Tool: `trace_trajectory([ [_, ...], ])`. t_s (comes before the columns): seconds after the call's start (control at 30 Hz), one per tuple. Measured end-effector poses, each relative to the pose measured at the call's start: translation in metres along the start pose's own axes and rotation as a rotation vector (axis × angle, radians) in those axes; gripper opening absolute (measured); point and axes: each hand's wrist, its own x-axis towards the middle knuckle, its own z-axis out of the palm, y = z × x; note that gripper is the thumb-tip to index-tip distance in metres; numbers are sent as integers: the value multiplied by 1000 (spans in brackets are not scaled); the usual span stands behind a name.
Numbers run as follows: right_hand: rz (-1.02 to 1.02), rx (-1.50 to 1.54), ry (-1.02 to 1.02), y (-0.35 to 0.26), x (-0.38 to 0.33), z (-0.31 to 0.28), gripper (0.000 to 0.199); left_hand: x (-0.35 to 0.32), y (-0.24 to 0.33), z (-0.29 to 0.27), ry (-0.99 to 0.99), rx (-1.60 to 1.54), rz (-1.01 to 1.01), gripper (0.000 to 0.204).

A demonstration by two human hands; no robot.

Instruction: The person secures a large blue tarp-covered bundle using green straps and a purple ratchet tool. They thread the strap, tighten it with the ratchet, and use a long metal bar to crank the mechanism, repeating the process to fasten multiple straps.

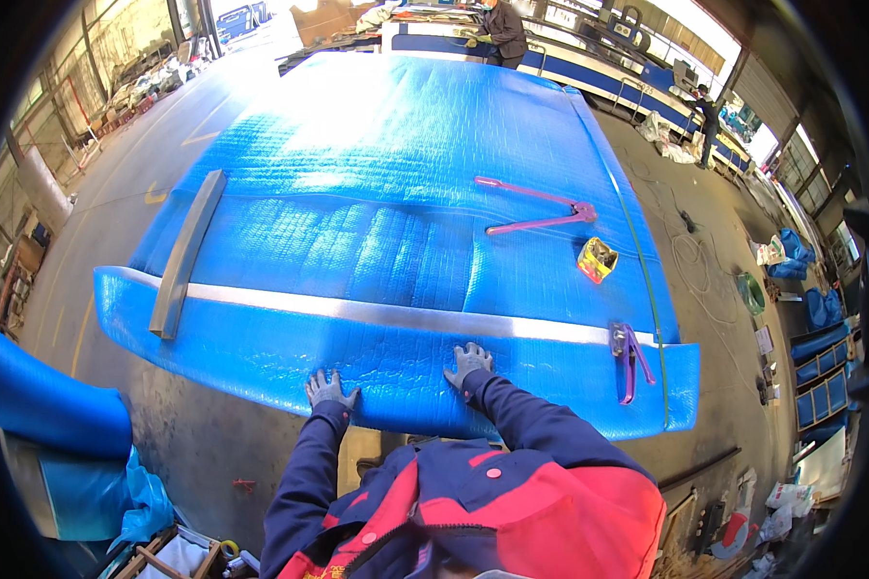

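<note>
Both my hands wear grey gloves and rest flat, fingers spread, on the near folded flap (406,372) of a large blue bubble-textured sheet (406,256). My left hand (330,389) is at the near edge; my right hand (469,366) lies farther right and slightly farther in. A white strip (357,311) runs along the flap's far border. Across the left end lies a long metal bar (188,256). To the right are a long-handled purple tool (577,212) with its handles apart, a yellow box (597,261), a smaller purple-handled tool (628,362) and a green strap (641,251).
A blue roll (48,391) stands at the left. One person (505,34) works beyond the sheet's far edge, another person (709,125) at the far right by a long machine. Loose cable (697,265) lies on the right floor. A red-guarded saw (736,529) sits lower right.
</note>
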Motion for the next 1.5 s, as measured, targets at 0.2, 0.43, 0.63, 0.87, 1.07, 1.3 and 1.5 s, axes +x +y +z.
trace_trajectory([
  [0.2, 15, -14, -43, 0, 3, -3, 73, -8, -3, -9, 87, -69, 19, 85],
  [0.43, 8, -10, -27, 2, 7, 4, 75, -58, -40, 8, 457, -431, 22, 80],
  [0.63, -29, -113, 16, 14, 26, 23, 74, -161, -149, 132, 532, -719, -471, 75],
  [0.87, -559, 58, 238, -80, -18, -3, 44, -355, -217, 387, 158, -868, -1114, 60],
  [1.07, -944, 103, -465, -217, -139, 81, 38, -326, -200, 437, 144, -1113, -1335, 64],
  [1.3, -261, -20, -695, -206, -105, 328, 44, -215, -173, 416, 217, -1574, -980, 58],
  [1.5, -244, -162, -683, -171, -33, 490, 44, -182, -133, 497, 139, -1676, -1278, 53],
])
